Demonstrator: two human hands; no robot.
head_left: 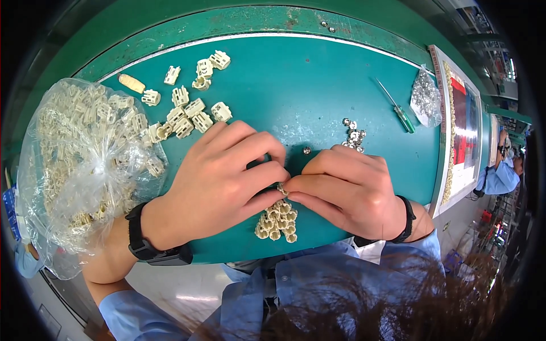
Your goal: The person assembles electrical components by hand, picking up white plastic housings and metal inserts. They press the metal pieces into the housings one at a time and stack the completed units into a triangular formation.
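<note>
Both my hands meet over the near middle of the green mat. Between the pinched fingertips of my left hand [230, 176] and my right hand [352, 190] is a small cream plastic part [282, 190], mostly covered by the fingers. Just below it lies a cluster of cream plastic housings [277, 220], close to the mat's front edge. Beyond my right hand sit a loose silver metal piece [307, 150] and a small pile of silver metal pieces [354, 137]. More cream housings [187, 113] are scattered past my left hand.
At left, a clear plastic bag [94, 165] bulges with cream parts. A green-handled screwdriver [396, 108] and a small bag of metal pieces [426, 98] lie at right, by a white-framed board [460, 131]. A yellowish rounded piece [132, 83] rests far left on the mat [273, 74].
</note>
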